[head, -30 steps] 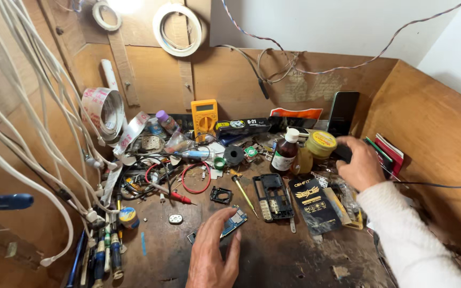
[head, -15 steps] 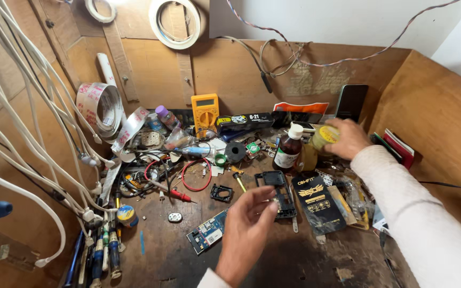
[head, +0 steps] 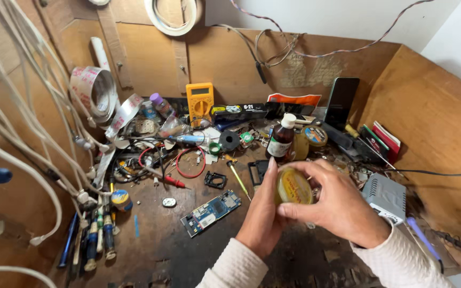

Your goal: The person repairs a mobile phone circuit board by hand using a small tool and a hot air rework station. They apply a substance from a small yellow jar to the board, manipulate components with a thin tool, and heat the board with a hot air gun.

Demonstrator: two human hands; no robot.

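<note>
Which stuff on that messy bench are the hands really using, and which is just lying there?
In use:
- yellow tin, held between both hands
- left hand
- right hand

Just lying about:
- circuit board
- brown bottle
- yellow multimeter
- tape roll
- red wire loop
- phone leaning on the back wall
</note>
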